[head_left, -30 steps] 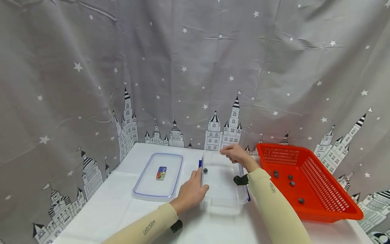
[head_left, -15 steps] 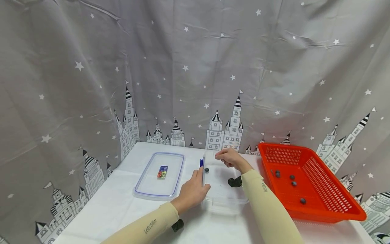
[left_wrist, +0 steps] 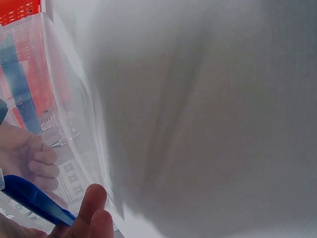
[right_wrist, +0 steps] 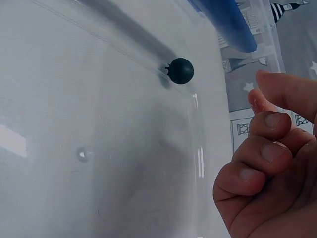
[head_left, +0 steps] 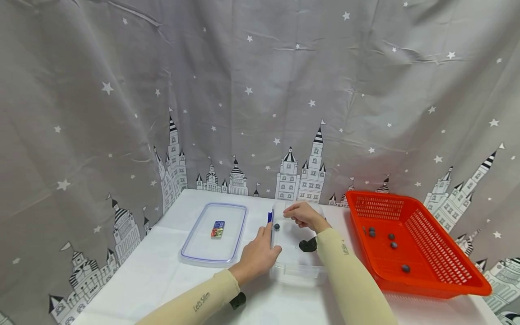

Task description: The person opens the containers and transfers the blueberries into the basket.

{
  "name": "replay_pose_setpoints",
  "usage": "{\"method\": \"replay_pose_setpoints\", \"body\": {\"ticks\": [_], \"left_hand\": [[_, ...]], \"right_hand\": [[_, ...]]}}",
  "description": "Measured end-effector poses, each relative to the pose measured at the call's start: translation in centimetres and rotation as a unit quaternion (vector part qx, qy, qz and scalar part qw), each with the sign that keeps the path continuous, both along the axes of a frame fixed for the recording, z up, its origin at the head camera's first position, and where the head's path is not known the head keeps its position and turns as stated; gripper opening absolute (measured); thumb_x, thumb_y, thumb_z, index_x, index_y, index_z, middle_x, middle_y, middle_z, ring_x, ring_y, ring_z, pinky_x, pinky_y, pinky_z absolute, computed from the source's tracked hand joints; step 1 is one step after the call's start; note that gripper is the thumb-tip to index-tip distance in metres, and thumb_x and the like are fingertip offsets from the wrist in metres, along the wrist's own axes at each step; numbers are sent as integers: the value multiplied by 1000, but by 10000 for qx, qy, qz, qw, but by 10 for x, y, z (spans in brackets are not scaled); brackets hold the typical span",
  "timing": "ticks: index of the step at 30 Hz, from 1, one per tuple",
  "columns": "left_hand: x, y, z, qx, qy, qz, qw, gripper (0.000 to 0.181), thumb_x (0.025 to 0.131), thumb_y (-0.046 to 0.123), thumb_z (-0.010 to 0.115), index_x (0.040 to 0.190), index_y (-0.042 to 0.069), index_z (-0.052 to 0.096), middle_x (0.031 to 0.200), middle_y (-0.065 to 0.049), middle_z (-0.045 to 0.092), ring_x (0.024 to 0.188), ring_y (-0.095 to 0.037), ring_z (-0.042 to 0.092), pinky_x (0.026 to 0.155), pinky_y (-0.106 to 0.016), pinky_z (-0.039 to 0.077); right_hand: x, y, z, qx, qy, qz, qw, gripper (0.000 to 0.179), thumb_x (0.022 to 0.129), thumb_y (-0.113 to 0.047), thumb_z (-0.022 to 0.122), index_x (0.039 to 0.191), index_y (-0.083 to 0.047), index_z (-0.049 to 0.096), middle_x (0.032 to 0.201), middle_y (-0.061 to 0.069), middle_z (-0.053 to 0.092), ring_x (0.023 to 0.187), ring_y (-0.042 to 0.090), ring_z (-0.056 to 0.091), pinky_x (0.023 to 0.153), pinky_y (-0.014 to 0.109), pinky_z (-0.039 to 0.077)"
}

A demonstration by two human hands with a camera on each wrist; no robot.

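Note:
A clear plastic food container (head_left: 298, 282) with blue side latches sits on the table in front of me. My left hand (head_left: 257, 253) grips its left side, with the fingers outside beside the blue latch (left_wrist: 34, 198) and the thumb over the rim. A dark blueberry (right_wrist: 181, 71) lies on the container floor near that left wall. My right hand (head_left: 302, 214) hovers over the container's far end, apart from the blueberry. In the right wrist view its fingers (right_wrist: 270, 148) are curled, thumb and index tips close together. Nothing shows between them.
Left of the container lies its clear lid (head_left: 195, 246) with a blue seal and a colourful label (head_left: 217, 229). A red basket (head_left: 422, 289) stands on the right with several blueberries (head_left: 393, 245) in it. A grey printed curtain (head_left: 252, 113) hangs behind the table.
My right hand has moved left and slightly down over the container. The left hand keeps its hold, and the blueberry inside stays near the left wall. The head view has shifted slightly.

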State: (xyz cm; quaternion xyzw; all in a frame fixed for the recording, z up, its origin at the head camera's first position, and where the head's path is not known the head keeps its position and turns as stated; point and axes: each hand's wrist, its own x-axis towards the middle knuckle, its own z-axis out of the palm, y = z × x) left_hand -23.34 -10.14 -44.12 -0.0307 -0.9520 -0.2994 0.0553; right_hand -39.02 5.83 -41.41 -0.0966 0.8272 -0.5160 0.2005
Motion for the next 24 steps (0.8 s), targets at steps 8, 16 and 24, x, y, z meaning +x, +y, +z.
{"method": "replay_pose_setpoints", "body": {"ticks": [8,16,24], "left_hand": [[1,0,2,-11,9,-4,10000,79,92,36,55,158,4,26,140,-13,48,72,-20,53,66,-38,47],[1,1,4,-53,138,28,9999,77,93,33,56,158,3,29,135,-12,50,73,-18,52,67,-37,47],[3,0,5,-48,301,71,9995,73,91,33,58,153,1,37,136,-14,58,100,-28,64,88,-47,53]], "right_hand": [[-1,-4,-6,160,-93,-64,9998,33,92,-15,70,120,1,69,64,-3,46,49,9,33,47,23,30],[-3,-9,-14,246,-203,-210,9993,21,91,-15,71,109,-5,73,63,-3,47,50,10,35,47,23,31],[-2,-10,-21,331,-303,-228,9987,20,90,-15,72,108,-5,74,62,-4,47,49,9,36,47,22,32]]}}
